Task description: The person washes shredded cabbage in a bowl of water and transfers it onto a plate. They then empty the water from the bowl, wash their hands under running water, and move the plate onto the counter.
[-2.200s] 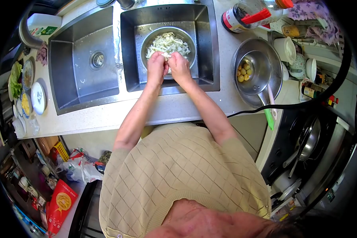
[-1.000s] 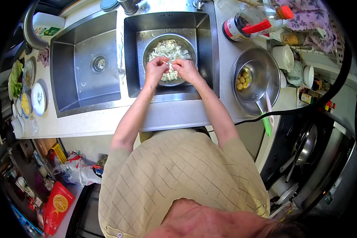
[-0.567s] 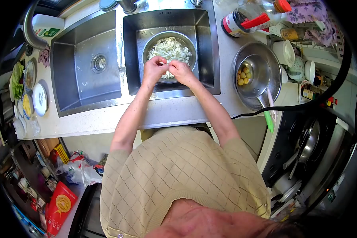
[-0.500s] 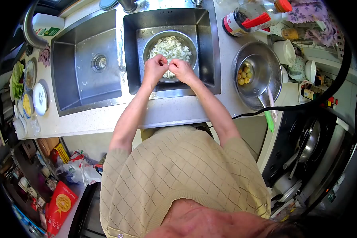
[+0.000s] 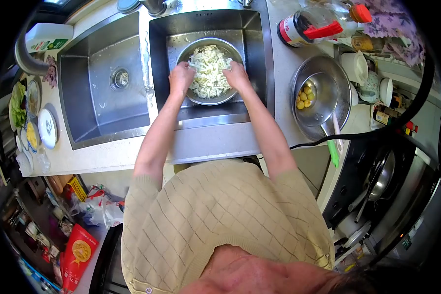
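A round metal bowl [image 5: 208, 102] stands in the right sink basin [image 5: 164, 49], filled with pale, torn strips of food [image 5: 210, 71]. My left hand [image 5: 183, 76] is at the bowl's left rim, its fingers closed over the edge by the strips. On the opposite side, my right hand [image 5: 235, 76] is closed at the right rim, with whitish strips at its fingertips. What exactly either hand grips is too small to make out.
The left basin [image 5: 108, 98] has a drain. Right of the sink, a metal strainer [image 5: 323, 112] holds small yellowish round items [image 5: 305, 98]. Bottles [image 5: 294, 32] stand behind it. Plates [image 5: 47, 128] line the left counter. A black cable [image 5: 377, 131] crosses at right.
My hands were together over the front of the bowl, fingertips meeting. They have moved apart to its left and right sides, and more of the pale strips shows between them.
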Available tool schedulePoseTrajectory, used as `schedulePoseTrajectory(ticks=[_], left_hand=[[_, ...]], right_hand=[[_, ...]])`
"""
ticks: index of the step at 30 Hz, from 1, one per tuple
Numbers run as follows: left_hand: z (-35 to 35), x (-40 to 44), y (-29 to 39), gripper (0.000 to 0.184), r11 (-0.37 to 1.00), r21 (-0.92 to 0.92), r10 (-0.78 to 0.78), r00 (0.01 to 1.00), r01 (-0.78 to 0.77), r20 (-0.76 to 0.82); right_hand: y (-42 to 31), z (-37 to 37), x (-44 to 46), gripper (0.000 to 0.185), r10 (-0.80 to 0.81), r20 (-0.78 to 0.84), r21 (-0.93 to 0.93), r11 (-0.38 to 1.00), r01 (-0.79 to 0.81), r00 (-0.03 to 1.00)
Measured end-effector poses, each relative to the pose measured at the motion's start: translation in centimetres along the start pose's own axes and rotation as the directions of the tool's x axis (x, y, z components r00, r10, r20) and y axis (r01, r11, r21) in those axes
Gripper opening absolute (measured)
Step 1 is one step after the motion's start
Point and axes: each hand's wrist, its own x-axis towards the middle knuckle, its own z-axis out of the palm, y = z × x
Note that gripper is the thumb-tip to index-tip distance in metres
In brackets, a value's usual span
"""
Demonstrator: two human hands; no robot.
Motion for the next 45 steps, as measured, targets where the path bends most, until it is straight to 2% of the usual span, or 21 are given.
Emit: schedulePoseTrajectory(ticks=[2,4,6,8,9,12,13,15,18,20,23,24,27,28,30,33,36,37,41,43,45], left_hand=[[3.6,0.9,-1.9,0.052,0.916,-0.352,-0.145,0.976,0.194,0.162],[6.8,1.1,-2.1,0.064,0.543,-0.702,-0.282,0.888,0.461,0.364],[8.5,2.1,-2.2,0.073,0.428,-0.718,-0.245,0.835,0.549,0.492],[4.5,0.8,1.8,0.072,0.323,-0.696,-0.239,0.767,0.641,0.595],[5.2,1.0,1.6,0.067,0.248,-0.795,-0.245,0.830,0.553,0.501],[4.8,1.6,0.2,0.052,0.367,-0.722,-0.235,0.809,0.587,0.539],[4.3,1.4,0.5,0.049,0.533,-0.704,-0.233,0.881,0.469,0.411],[3.3,1.3,0.3,0.045,0.603,-0.726,-0.131,0.939,0.330,0.318],[2.4,1.8,-0.2,0.042,0.691,-0.670,-0.074,0.948,0.272,0.308],[0.1,1.4,1.4,0.043,0.704,-0.628,-0.081,0.915,0.333,0.394],[1.3,3.7,0.3,0.042,0.916,-0.392,0.190,0.950,-0.080,0.249],[1.8,4.4,0.1,0.042,0.922,-0.296,0.309,0.934,-0.249,0.178],[7.0,7.1,-2.4,0.041,0.891,-0.449,0.219,0.930,-0.068,0.294],[9.1,7.7,-3.4,0.042,0.857,-0.515,0.182,0.924,0.019,0.337],[9.8,7.4,-2.4,0.029,0.855,-0.514,0.128,0.927,0.077,0.353],[5.5,5.5,0.6,0.012,0.694,-0.599,0.017,0.823,0.399,0.568],[3.3,4.8,0.4,0.012,0.719,-0.611,0.094,0.824,0.331,0.558],[1.4,3.8,1.9,0.014,0.677,-0.601,0.053,0.787,0.424,0.614],[-1.4,2.7,2.1,0.026,0.837,-0.384,-0.020,0.723,0.390,0.690],[-2.6,1.6,2.4,0.030,0.687,-0.485,-0.152,0.759,0.542,0.633],[-3.0,1.2,2.5,0.036,0.544,-0.533,-0.279,0.739,0.648,0.614]], right_hand=[[0.8,1.7,1.3,0.061,0.224,0.140,0.331,0.907,-0.259,0.964],[-0.6,1.4,1.2,0.077,0.347,0.373,0.518,0.692,-0.503,0.861],[-0.9,1.3,1.5,0.078,0.282,0.563,0.569,0.550,-0.611,0.777],[-0.9,1.8,1.6,0.069,0.311,0.462,0.585,0.597,-0.549,0.830],[-0.3,1.7,1.7,0.067,0.248,0.453,0.632,0.588,-0.505,0.856],[1.1,2.1,2.0,0.046,0.172,0.245,0.567,0.773,-0.285,0.954],[2.0,2.2,2.3,0.042,0.099,0.172,0.483,0.859,-0.172,0.980],[1.8,1.7,2.2,0.033,-0.010,0.043,0.333,0.943,-0.005,0.999],[-0.9,-0.3,0.7,0.033,-0.182,0.030,0.052,0.982,0.181,0.983],[-2.3,-1.2,0.4,0.032,-0.217,0.105,0.095,0.974,0.207,0.971],[-1.4,-0.6,2.8,0.038,-0.437,0.042,-0.006,0.899,0.437,0.899],[-1.7,-0.5,3.3,0.040,-0.371,0.050,-0.019,0.928,0.372,0.927],[-0.7,2.2,6.2,0.052,-0.237,0.115,0.038,0.971,0.234,0.965],[1.8,5.0,8.0,0.052,-0.191,0.195,0.314,0.941,0.123,0.962],[1.1,5.2,7.2,0.045,-0.123,0.149,0.524,0.851,0.027,0.981],[-0.1,2.7,5.8,0.034,0.027,0.322,0.517,0.832,-0.199,0.947],[-0.9,0.4,4.5,0.025,-0.158,0.295,0.455,0.890,0.006,0.942],[-1.1,0.1,4.2,0.025,-0.181,0.303,0.417,0.908,0.041,0.936],[-2.3,-2.0,1.6,0.025,-0.257,0.396,0.272,0.950,0.155,0.882],[-1.7,-2.5,1.4,0.030,-0.365,0.349,0.229,0.926,0.299,0.863],[-0.7,-1.6,1.8,0.033,-0.232,0.139,0.201,0.958,0.202,0.963]])
